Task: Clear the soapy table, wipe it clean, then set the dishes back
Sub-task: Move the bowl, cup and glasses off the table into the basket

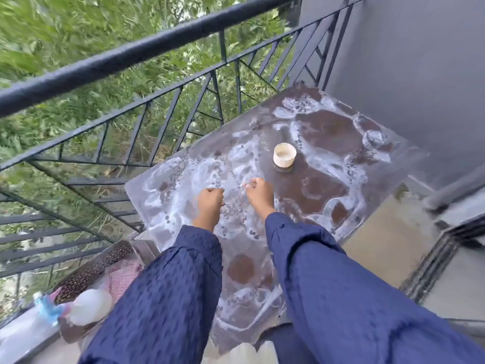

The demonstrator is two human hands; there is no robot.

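Note:
A brown table stands on a balcony, its top streaked with white soap foam and bubbles. One small cream cup stands upright on it, right of the middle. My left hand and my right hand hover over the foamy middle of the table, both curled into loose fists with nothing visible in them. The right hand is just short of the cup, apart from it. Blue patterned sleeves cover both arms.
A black metal railing runs along the left and far side, with green foliage beyond. A grey wall bounds the right. Low at the left sit a white round object, pink cloth and a dark speckled item.

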